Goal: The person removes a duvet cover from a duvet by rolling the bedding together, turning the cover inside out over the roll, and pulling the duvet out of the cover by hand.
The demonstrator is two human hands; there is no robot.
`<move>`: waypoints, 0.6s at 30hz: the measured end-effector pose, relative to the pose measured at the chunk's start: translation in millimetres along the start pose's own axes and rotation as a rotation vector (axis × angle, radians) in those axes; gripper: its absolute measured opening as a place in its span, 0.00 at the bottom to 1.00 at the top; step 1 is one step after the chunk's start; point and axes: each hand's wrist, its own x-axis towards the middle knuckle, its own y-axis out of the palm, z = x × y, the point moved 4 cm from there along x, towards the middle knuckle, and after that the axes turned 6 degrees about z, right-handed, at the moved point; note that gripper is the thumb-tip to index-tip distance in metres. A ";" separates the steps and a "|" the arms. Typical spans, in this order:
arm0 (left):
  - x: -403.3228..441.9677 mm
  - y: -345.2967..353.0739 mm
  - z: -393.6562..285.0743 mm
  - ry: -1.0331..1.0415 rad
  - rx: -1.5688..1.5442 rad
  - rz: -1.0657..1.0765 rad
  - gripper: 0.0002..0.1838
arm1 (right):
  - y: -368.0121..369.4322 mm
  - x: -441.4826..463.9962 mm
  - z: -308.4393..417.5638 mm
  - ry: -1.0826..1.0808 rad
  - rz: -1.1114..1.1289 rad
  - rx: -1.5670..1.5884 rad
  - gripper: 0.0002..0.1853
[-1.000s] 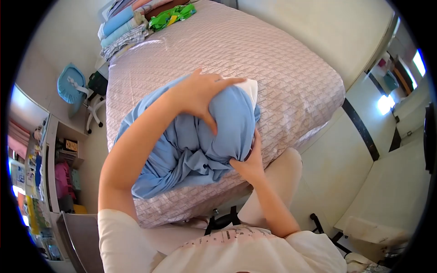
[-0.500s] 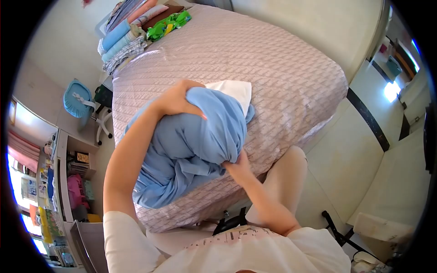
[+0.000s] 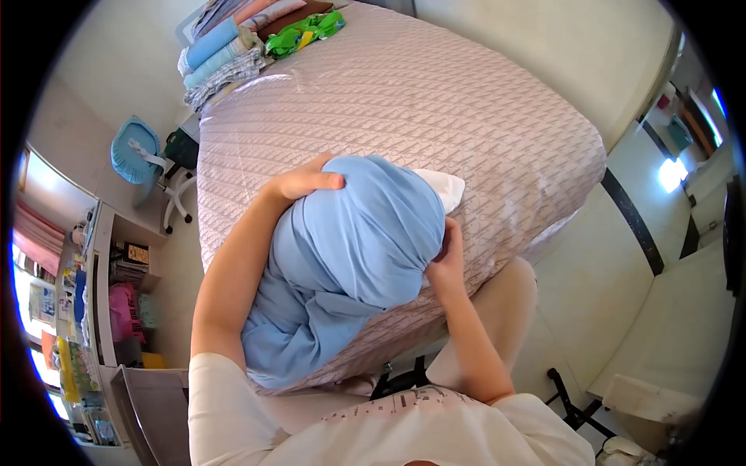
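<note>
A bulky bundle of light blue cloth (image 3: 357, 233) is held up over the near part of the bed. Its upper part is rounded and stretched, while loose folds hang down to the lower left. Behind its right side, a white cloth corner (image 3: 441, 189) sticks out. My left hand (image 3: 311, 180) grips the bundle's upper left, thumb on the front and the other fingers mostly hidden behind. At the right side, my right hand (image 3: 447, 260) is closed on gathered blue cloth, its fingertips partly hidden by the fabric.
The bed has a pinkish quilted cover (image 3: 497, 124). Folded bedding (image 3: 221, 58) and a green plastic bag (image 3: 305, 33) lie at its far left. A blue swivel chair (image 3: 136, 151) and shelves (image 3: 101, 287) stand to the left. A black metal stand (image 3: 571, 400) is at lower right.
The bundle has turned and shifted slightly right, its rounded side now facing me more. My right hand has moved up and right with the cloth. Less of the white corner shows.
</note>
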 end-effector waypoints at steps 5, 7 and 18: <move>5.7 6.9 -16.6 -0.078 0.148 -0.264 0.43 | 12.6 -1.9 34.8 -0.071 -0.025 -0.195 0.28; 0.2 4.9 -20.5 0.015 0.064 -0.279 0.36 | 13.2 4.2 31.1 0.163 0.004 0.196 0.23; 10.7 35.3 -33.4 0.142 0.570 -0.926 0.14 | -75.3 22.6 34.4 0.080 -0.238 -0.239 0.13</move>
